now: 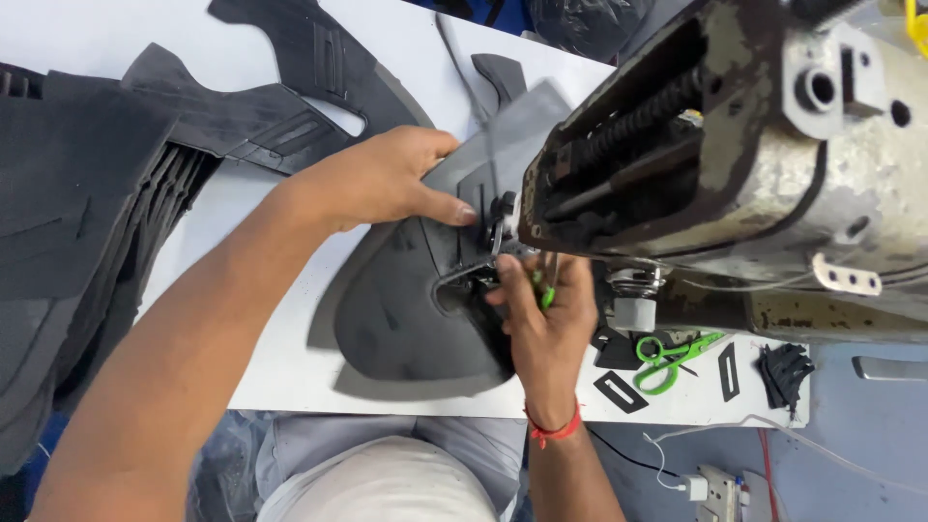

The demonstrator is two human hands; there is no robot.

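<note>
Lighting: bright, even, diffuse; source overhead, not in frame. White bench (271, 367) near overexposed at upper left, surface detail lost. Shadows soft and short: grey band under dark curved panel (406, 319) at lower centre. Black foam stack (68, 222) at left edge reads as low-contrast mass. Sewing machine head (744, 164) at upper right close to lens, slightly soft, dull sheen on worn metal. Slight motion blur on thread near centre top. Wide-angle stretch at frame edges.

Green-handled scissors (670, 357) on the white table (290, 377), stacked black cut pieces (87, 222) leftward.
</note>
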